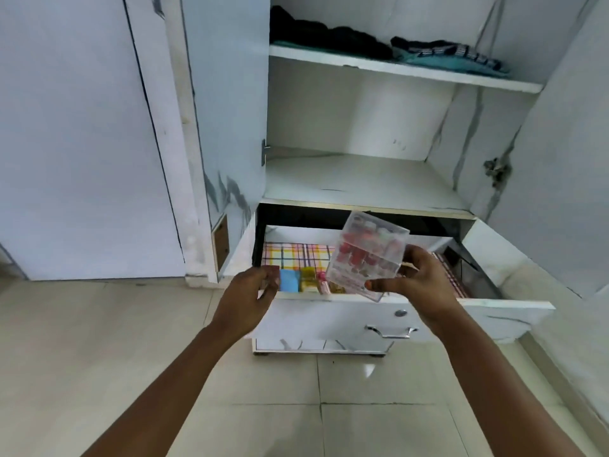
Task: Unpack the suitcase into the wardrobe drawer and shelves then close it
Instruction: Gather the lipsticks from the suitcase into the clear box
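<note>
Head view: my right hand (425, 285) grips a clear plastic box (370, 255) of small red-capped bottles, tilted, just above the open wardrobe drawer (428, 319). My left hand (248, 296) pinches a small flat item at the drawer's front left edge; I cannot tell what. Inside the drawer lie a blue packet (290, 281) and a checked liner (296, 253). Folded dark clothes (329, 39) sit on the shelf high above the drawer.

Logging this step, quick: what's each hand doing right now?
Left hand: pinching a small item, too blurred to identify.
Right hand: holding the clear box.
</note>
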